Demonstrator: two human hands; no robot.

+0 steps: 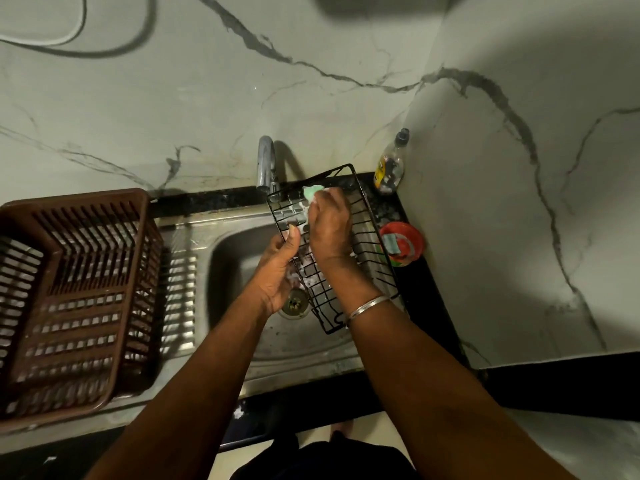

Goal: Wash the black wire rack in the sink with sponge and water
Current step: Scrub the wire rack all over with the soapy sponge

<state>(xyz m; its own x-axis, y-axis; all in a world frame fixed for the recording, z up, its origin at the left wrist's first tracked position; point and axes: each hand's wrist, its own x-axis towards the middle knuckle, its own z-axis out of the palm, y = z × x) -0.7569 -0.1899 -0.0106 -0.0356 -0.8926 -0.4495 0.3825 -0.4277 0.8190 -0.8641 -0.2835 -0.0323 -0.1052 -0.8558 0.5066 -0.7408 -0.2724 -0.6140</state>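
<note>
Head cam: the scrub step is on. R hand (329, 230) has its fingers curled tight round the green sponge (311, 192) and pushes it on the far end of the black wire rack (323, 299), at 12 o'clock, right by the tap (266, 164). L hand (277, 275) holds the rack's left side w/ thumb on top of the wire. Its other fingers are tucked under and mostly hidden. The rack sits slanted over the sink (239, 261), w/ its near end at 6 o'clock by the drain (295, 303). White foam (304, 268) sticks to some middle wires. Can't tell if water runs.

Next, I think: rub the sponge back toward 6 o'clock, wire by wire, then do the sides, flip it and rinse. L hand needs a firm hold bc soapy wire will prob slip.

Room is tight at 3 o'clock. The rack's right edge is near the red tub (403, 244) and the wall (519, 237). The soap bottle (389, 168) stands at 1 o'clock, near the far corner. A big swing could knock them. The tap is just beside the far edge, so go slow there. There is more room at 9 o'clock, over the sink bowl, before the brown basket (69, 289).
</note>
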